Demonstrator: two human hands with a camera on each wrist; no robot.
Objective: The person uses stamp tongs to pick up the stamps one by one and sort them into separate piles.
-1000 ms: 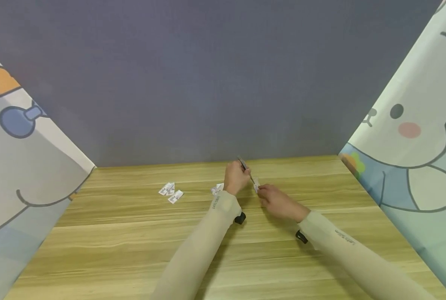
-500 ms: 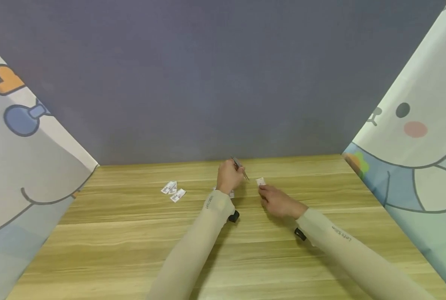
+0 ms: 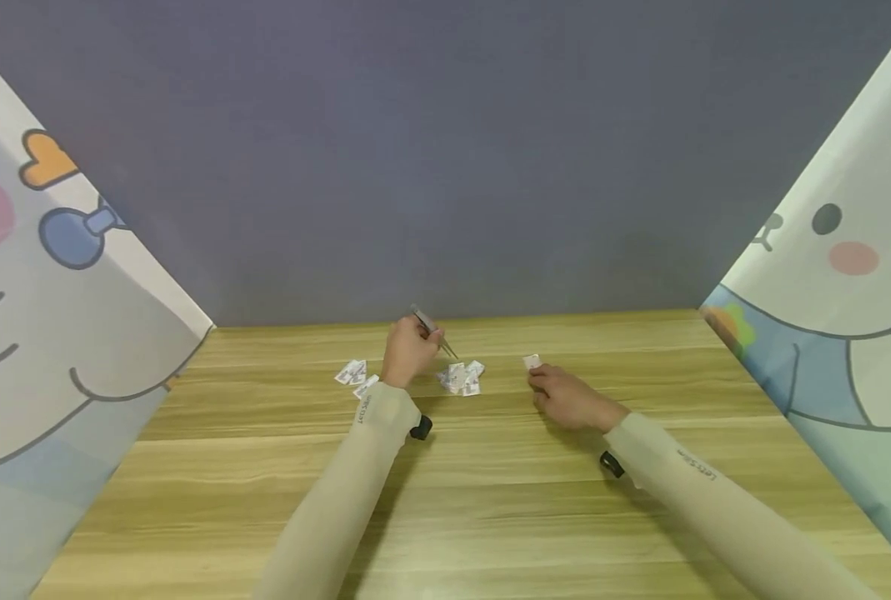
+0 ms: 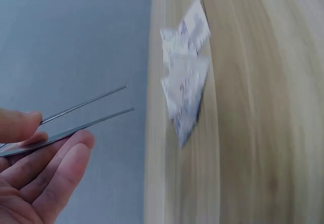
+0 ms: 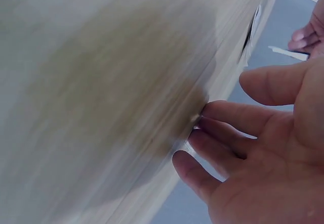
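Observation:
My left hand (image 3: pixel 407 350) pinches a pair of metal tweezers (image 3: pixel 433 329) between thumb and fingers. In the left wrist view, the tweezers' (image 4: pixel 86 103) two tips stand apart with nothing between them. Just below and right of those tips in the head view lies a pile of small white printed paper pieces (image 3: pixel 456 377), overlapping one another. To the right, my right hand (image 3: pixel 568 398) rests its fingertips on a single white paper piece (image 3: pixel 531 361), partly covering it. In the right wrist view, the right thumb (image 5: pixel 271 85) is held away from the fingers.
A second group of white paper pieces (image 3: pixel 351 372) lies left of my left hand, one partly hidden by the wrist. The wooden table (image 3: pixel 490 517) meets a grey panel (image 3: pixel 460 167) at the back. Cartoon-printed panels (image 3: pixel 828 333) flank both sides.
My left hand has moved left with the tweezers, away from the single paper piece, uncovering the middle pile. My right hand has stayed at that piece, which now lies on the table.

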